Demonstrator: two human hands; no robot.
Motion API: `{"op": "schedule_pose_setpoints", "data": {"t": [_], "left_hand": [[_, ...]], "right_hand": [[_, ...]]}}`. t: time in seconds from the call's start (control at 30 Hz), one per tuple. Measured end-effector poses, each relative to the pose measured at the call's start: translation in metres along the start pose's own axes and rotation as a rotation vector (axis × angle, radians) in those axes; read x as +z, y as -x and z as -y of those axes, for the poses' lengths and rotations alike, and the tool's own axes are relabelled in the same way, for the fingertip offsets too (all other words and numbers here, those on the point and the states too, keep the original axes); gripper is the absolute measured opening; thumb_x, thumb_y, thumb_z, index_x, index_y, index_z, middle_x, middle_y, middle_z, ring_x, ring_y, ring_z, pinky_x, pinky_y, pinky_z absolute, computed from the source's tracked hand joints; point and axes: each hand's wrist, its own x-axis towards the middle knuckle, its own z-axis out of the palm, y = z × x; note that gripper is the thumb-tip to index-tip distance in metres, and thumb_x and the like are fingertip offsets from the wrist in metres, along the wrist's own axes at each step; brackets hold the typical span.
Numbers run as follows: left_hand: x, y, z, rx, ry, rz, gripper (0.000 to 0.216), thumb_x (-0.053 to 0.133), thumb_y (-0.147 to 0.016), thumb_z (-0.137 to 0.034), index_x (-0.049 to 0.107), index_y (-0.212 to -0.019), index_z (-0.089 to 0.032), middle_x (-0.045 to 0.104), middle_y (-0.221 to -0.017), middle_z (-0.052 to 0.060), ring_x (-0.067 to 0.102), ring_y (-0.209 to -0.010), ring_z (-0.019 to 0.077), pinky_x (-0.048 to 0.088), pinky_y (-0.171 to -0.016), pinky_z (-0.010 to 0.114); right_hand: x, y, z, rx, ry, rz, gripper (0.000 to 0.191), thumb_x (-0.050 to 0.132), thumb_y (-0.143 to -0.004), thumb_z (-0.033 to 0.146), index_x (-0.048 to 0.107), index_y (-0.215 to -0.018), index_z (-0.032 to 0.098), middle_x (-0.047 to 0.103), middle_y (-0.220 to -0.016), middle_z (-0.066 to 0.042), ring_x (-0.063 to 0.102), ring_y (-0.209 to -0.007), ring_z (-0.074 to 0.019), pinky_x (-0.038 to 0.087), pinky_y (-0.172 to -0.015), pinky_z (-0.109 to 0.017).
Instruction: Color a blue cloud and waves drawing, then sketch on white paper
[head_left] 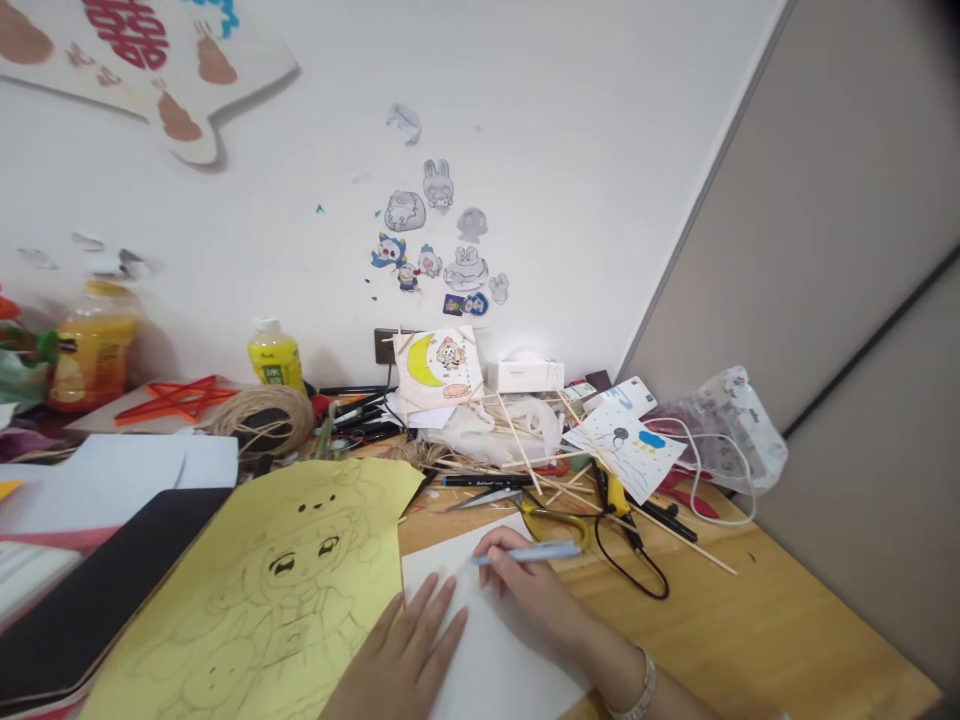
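Blue pen was over the white sheet on the counter, clamped between the right hand's thumb and fingers; I couldn't tell if its tip touched. Left hand lay flat on the sheet, fingers slightly apart. I read it as pen work; next stroke called for a pinned sheet. Yellow drawing sat just left, scissors beyond.
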Motion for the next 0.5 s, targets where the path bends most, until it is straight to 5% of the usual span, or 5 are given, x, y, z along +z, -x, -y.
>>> {"op": "schedule_pose_setpoints", "data": {"t": [0.17,0.23,0.3,0.5], "left_hand": [[0.029,0.003,-0.003,0.039,-0.125,-0.358,0.065,0.044,-0.09,-0.06,0.044,-0.141,-0.021,0.045,-0.143,0.013,0.043,-0.127,0.034,0.039,-0.099,0.042],[0.023,0.005,-0.004,0.03,-0.133,-0.374,0.056,0.048,-0.092,-0.047,0.042,-0.142,-0.022,0.047,-0.142,0.01,0.043,-0.128,0.0315,0.037,-0.101,0.04],[0.017,0.006,-0.006,0.031,-0.115,-0.263,0.054,0.049,-0.093,-0.039,0.039,-0.143,-0.024,0.046,-0.143,0.008,0.042,-0.129,0.0293,0.037,-0.102,0.038],[0.029,0.009,-0.01,0.009,-0.141,-0.309,0.052,0.047,-0.093,-0.046,0.042,-0.142,-0.029,0.053,-0.136,0.009,0.05,-0.123,0.0311,0.041,-0.096,0.039]], "right_hand": [[-0.007,-0.001,-0.002,-0.252,0.426,-0.103,0.025,0.048,-0.084,0.016,0.06,-0.104,0.022,0.062,-0.105,-0.006,0.056,-0.098,-0.0192,0.043,-0.088,-0.033],[-0.006,-0.003,-0.002,-0.251,0.566,-0.107,0.037,0.048,-0.082,0.012,0.058,-0.116,0.021,0.059,-0.115,-0.009,0.052,-0.11,-0.0212,0.04,-0.096,-0.035],[-0.004,-0.006,0.001,-0.186,0.686,-0.13,0.05,0.05,-0.077,0.01,0.052,-0.127,0.019,0.055,-0.123,-0.011,0.047,-0.118,-0.0232,0.036,-0.103,-0.038],[0.011,-0.021,0.014,-0.026,0.903,-0.11,0.055,0.051,-0.08,0.014,0.047,-0.135,0.012,0.054,-0.126,-0.016,0.045,-0.12,-0.0284,0.034,-0.105,-0.041]]}}
